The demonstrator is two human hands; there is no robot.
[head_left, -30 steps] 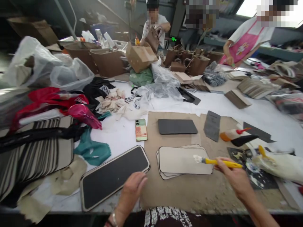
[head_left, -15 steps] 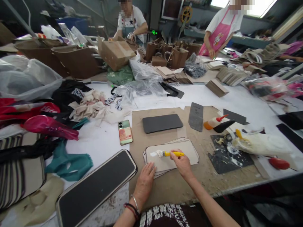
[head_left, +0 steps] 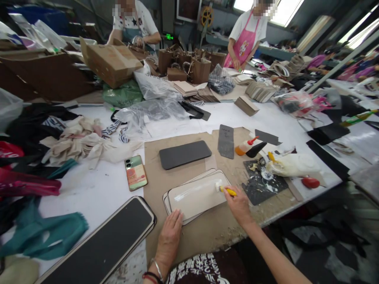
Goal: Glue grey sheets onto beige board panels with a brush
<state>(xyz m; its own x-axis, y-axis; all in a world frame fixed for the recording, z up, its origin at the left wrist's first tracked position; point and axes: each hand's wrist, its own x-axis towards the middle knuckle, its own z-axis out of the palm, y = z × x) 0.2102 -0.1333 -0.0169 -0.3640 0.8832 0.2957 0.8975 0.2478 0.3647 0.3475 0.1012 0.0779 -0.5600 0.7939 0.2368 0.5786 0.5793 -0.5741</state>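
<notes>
My right hand (head_left: pixel 239 206) curled closed around a yellow-handled brush (head_left: pixel 227 191), white-coated bristles on the top pale panel (head_left: pixel 197 195) of a small stack, my left hand (head_left: pixel 169 240) open and flat, fingertips (head_left: pixel 177 217) at the stack's near edge, on brown paper (head_left: pixel 189 244)

Worn on the person's left wrist (head_left: pixel 156 268) are a silver bangle (head_left: pixel 157 269) and, directly beside it, a dark cord bracelet with a red strand (head_left: pixel 151 277). The garment on the torso is a dark top (head_left: pixel 201 269) printed with large white characters, visible only in part at the lower frame edge.
</notes>
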